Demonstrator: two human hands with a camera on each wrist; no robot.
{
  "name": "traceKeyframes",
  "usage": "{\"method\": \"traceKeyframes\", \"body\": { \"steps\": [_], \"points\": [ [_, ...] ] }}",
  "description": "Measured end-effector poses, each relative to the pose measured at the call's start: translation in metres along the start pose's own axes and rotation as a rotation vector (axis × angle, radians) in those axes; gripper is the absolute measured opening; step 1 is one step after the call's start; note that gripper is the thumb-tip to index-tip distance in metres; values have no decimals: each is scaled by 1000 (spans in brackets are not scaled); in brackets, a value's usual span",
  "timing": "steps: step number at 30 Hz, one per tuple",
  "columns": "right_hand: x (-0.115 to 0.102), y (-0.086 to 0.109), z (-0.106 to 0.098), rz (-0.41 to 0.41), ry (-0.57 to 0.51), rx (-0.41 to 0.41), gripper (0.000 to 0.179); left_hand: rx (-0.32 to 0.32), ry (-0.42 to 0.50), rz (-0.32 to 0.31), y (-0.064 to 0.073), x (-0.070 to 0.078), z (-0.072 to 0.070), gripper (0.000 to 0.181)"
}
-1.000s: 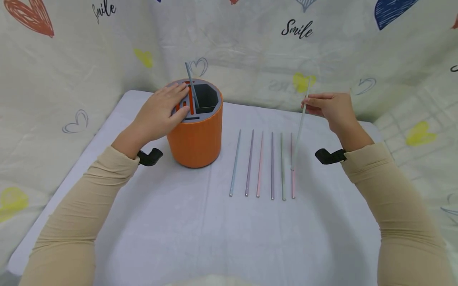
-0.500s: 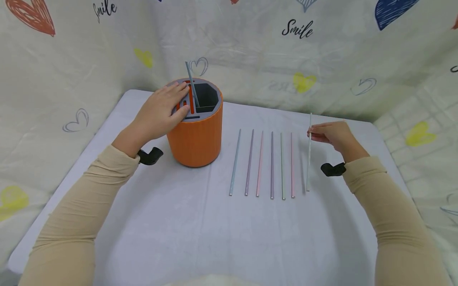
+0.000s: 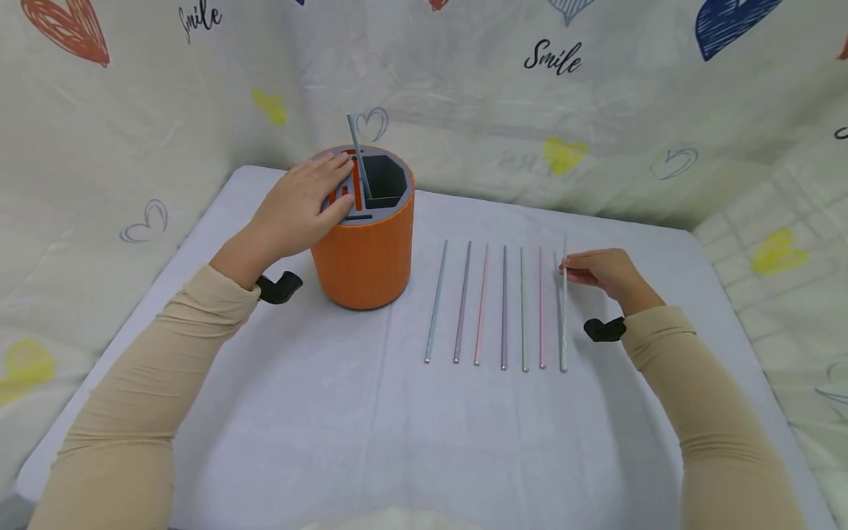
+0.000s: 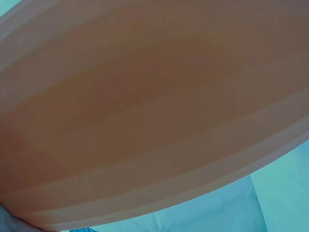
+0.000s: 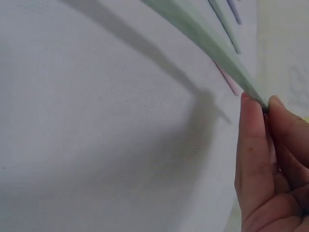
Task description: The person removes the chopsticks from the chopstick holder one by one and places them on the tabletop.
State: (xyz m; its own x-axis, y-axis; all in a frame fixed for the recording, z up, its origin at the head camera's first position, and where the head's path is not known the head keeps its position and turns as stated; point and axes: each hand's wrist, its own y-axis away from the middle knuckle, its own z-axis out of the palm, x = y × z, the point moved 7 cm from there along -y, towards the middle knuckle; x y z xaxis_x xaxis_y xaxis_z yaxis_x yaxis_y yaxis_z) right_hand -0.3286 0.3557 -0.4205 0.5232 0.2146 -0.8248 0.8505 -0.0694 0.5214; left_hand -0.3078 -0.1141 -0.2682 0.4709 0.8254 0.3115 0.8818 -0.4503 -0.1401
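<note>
My left hand lies with extended fingers on the slotted grey top of a round orange holder. One grey-blue chopstick leans out of the holder's large opening. At the right, my right hand pinches a pale green chopstick near its far end, between thumb and fingertips. That chopstick slants low over the cloth, and its shadow shows beside it in the right wrist view. To its left lies a pink chopstick. In the left wrist view the holder's ribbed wall fills most of the picture.
Several more pastel chopsticks, from a blue one to a green one, lie side by side on the white-covered table. A printed curtain hangs behind the table's back edge.
My right hand has come down and toward me with the pale green chopstick, lowering it to the right of the row. My left hand stays on the holder.
</note>
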Motion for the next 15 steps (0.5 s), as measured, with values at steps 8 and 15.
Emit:
{"method": "traceKeyframes", "body": {
  "steps": [8,15],
  "points": [
    [9,-6,-3,30,34,72,21,-2,1,1,0,1,1,61],
    [10,-15,-9,-16,237,154,4,1,-1,-4,0,0,0,61]
  ]
}}
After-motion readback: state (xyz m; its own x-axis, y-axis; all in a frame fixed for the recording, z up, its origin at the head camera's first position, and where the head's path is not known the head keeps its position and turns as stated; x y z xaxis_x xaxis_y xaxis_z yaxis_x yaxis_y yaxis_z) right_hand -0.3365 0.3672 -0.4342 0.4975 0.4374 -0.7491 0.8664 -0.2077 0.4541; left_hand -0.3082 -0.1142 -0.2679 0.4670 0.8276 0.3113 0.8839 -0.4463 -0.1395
